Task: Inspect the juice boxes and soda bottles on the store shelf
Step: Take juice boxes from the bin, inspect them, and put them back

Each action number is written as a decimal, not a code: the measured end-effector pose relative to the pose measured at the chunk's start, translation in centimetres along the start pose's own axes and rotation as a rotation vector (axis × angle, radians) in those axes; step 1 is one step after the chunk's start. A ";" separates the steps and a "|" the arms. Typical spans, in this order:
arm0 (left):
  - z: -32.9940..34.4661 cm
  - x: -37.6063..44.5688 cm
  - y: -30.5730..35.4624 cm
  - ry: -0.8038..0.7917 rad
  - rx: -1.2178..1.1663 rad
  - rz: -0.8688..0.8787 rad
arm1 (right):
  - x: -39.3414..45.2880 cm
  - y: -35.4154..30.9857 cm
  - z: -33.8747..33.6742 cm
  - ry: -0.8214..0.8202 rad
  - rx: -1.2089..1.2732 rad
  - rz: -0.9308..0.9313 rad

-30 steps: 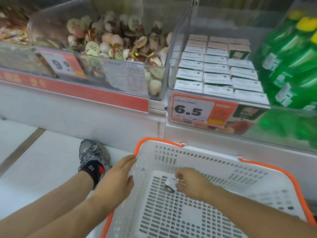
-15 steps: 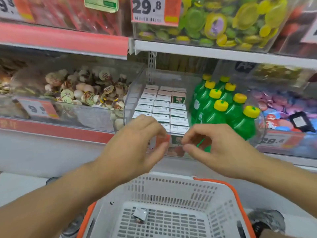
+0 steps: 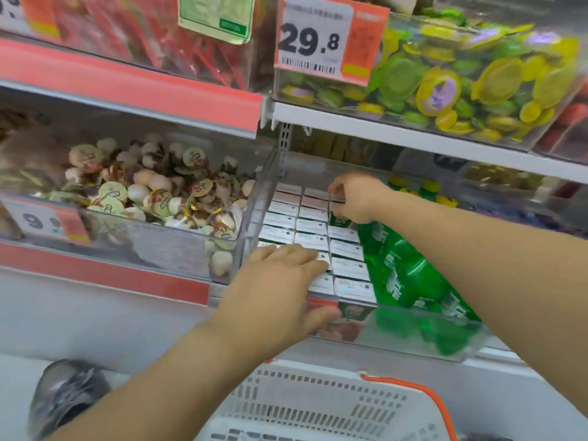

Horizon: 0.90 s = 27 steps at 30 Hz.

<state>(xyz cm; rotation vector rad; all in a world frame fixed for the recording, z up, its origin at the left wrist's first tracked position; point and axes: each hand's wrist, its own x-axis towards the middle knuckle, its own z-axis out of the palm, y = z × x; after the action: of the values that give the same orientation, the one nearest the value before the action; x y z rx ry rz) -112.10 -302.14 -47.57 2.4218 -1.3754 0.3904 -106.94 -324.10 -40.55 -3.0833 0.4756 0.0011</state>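
Reaching into bin now: right hand [image 3: 356,198] pinching box [image 3: 339,219] at centre, left hand [image 3: 280,281] flat on boxes [image 3: 313,229], grip apart; inspection begun.

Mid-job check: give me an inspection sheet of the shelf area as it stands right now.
Surface: clear shelf bin, price tag on its front.
Job's things: juice boxes packed in rows; green soda bottles beside them on the right.
Clutter: jelly cups in the left bin; white basket below.
Hands: left hand flat on front boxes; right hand pinching a back box.
Cables: nothing seen.
Surroundings: upper shelf, 29.8 price tag.
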 end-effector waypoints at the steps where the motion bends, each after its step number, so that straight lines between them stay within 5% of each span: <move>1: 0.1 -0.1 0.0 0.013 0.011 -0.004 | 0.8 0.2 0.1 -0.036 -0.029 0.013; 13: 0.4 -0.2 0.3 0.046 0.036 0.002 | 0.2 1.5 -0.1 -0.101 -0.136 -0.002; 21: -0.2 -0.5 0.5 0.072 -0.056 -0.033 | -7.8 -0.2 -2.9 0.147 -0.241 -0.206; 27: -2.8 -1.1 3.1 0.413 -0.446 -0.114 | -16.4 1.1 -2.9 0.536 0.239 -0.385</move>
<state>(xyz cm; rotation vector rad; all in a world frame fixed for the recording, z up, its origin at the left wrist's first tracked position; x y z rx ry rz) -115.57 -301.62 -44.98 1.9121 -1.0109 0.4650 -122.88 -320.31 -37.58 -2.8476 -0.1206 -0.8313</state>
